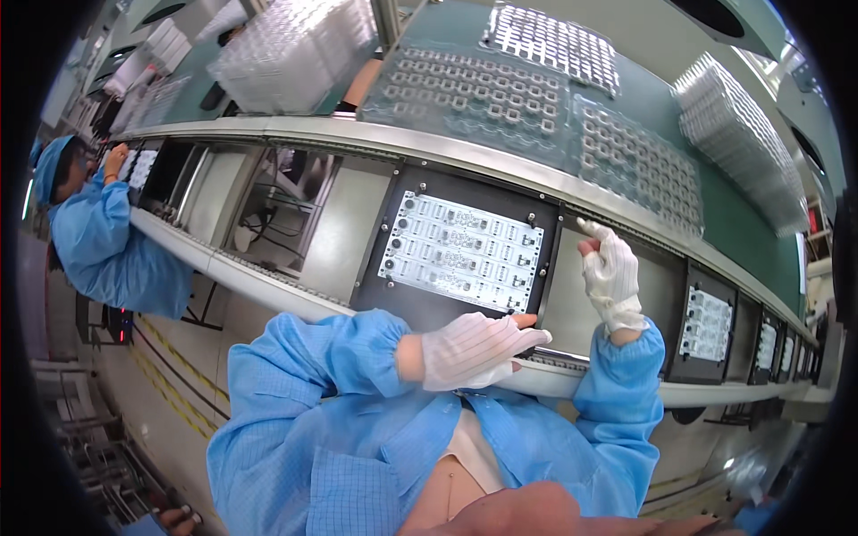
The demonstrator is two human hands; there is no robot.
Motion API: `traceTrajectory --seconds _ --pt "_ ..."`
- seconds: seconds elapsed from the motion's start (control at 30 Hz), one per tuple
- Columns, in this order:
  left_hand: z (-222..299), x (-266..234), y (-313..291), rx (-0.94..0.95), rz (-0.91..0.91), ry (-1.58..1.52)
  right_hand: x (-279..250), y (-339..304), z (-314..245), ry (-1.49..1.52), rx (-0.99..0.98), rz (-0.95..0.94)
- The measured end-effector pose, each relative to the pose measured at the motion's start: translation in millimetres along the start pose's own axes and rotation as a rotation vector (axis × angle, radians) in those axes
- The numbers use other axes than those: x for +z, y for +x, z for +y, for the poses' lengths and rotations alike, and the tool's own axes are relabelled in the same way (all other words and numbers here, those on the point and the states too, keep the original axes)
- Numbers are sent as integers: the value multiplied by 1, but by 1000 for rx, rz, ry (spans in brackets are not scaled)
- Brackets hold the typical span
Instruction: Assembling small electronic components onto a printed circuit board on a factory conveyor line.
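Note:
A black carrier tray (371,284) lies on the conveyor before me, holding a white circuit board panel (465,252) with rows of small parts. My left hand (483,350), in a white glove with bare fingertips, reaches to the tray's near right corner, fingers stretched and nothing visible in them. Whether it touches the tray I cannot tell. To the right of the tray my right hand (612,277), gloved likewise, is raised over the conveyor. Its fingers are partly extended toward the far rail and hold nothing that I can see.
Clear plastic trays of small square parts (478,94) lie on the green bench (639,103) beyond the far rail. Stacks of clear trays (299,54) stand farther left and right. More carriers with boards (706,323) sit down the line. A co-worker in blue (116,232) works at left.

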State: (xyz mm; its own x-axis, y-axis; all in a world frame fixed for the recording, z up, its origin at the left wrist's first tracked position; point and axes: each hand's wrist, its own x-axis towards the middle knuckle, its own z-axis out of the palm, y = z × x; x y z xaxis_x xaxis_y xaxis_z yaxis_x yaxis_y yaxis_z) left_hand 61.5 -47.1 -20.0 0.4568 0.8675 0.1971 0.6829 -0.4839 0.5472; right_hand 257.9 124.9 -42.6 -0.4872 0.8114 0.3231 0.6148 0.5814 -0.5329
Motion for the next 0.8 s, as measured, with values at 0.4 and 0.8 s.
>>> traceTrajectory --seconds 0.4,0.8 --pt "-151 -102 -2 -278 435 315 15 28 -10 -18 -262 212" --pt "-217 -104 157 21 340 294 5 85 30 -84 -116 274"
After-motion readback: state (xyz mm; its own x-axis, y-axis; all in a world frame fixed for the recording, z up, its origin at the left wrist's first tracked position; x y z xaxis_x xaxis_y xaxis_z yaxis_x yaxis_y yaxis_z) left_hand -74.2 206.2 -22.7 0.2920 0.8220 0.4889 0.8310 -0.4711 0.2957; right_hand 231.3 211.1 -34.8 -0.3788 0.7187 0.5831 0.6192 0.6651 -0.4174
